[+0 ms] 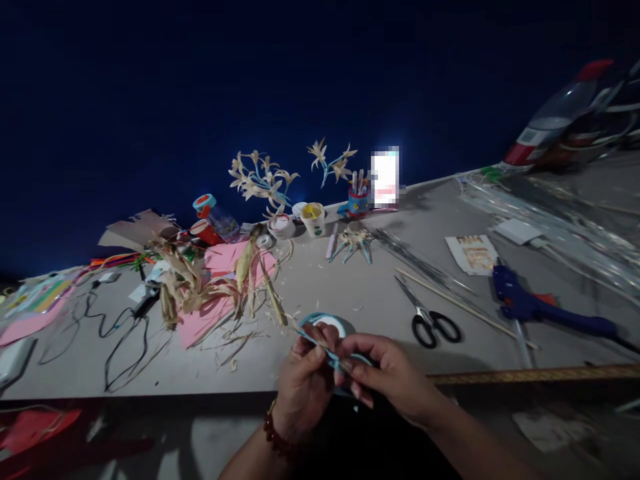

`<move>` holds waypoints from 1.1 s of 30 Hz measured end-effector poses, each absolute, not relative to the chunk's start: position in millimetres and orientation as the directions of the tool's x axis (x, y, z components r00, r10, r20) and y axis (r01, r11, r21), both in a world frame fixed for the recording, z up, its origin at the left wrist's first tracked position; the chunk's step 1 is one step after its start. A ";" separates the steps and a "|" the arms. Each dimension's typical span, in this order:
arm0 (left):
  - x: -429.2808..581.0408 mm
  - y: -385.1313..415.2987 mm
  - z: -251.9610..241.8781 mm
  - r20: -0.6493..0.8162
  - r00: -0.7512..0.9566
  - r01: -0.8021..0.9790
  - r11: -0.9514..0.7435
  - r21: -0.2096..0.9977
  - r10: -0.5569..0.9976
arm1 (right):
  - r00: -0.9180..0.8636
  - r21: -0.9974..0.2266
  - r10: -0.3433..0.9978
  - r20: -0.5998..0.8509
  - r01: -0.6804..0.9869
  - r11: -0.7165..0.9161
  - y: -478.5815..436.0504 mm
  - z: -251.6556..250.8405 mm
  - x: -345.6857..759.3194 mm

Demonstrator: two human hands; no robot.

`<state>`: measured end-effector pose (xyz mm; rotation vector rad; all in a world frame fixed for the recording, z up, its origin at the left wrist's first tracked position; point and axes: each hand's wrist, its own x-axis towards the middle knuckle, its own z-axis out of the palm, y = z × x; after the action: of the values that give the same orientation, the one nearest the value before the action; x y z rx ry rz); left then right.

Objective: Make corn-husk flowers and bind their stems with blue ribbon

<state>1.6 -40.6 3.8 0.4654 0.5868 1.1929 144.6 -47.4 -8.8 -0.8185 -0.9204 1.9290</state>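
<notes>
Close to the table's front edge, my left hand [306, 373] is closed around a thin stem with light blue tape [331, 359] wound on it. My right hand [385, 367] pinches the blue strip beside it, thumb and fingers pressed together. Just behind both hands lies a roll of blue tape [320, 316] with a white core, partly covered by my fingers. Black-handled scissors [425, 320] rest to the right of my right hand. Past them, toward the back, stand dried-husk flowers [260, 177] on blue stems, and several short blue-stemmed pieces [353, 245] lie together.
Corn husks [183, 283] and pink paper [203, 327] spread over the left side, near black cables [145, 333]. A blue glue gun [550, 310], a wooden stick [465, 307] and thin wires [420, 260] lie right. Paper cups [313, 223] and a bottle [555, 120] stand behind.
</notes>
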 end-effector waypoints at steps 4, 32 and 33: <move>3.6 -41.9 6.3 -0.192 0.176 -0.713 0.259 0.651 0.966 | -0.420 -0.750 0.891 -0.174 -0.530 -0.396 -52.7 -9.3 135.0; 0.6 -43.8 4.9 0.039 -0.147 -0.468 -0.104 0.878 0.988 | -0.069 -0.678 0.739 0.670 0.348 0.647 -54.6 -4.1 159.0; 1.5 -44.3 6.4 0.022 -0.135 -0.473 -0.084 0.877 0.991 | -0.074 -0.603 0.680 0.730 0.400 0.690 -50.7 -3.3 157.7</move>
<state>1.5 -44.3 6.4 0.8068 0.8906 1.5354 157.7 -50.7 -3.3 -0.8778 -1.6962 0.2884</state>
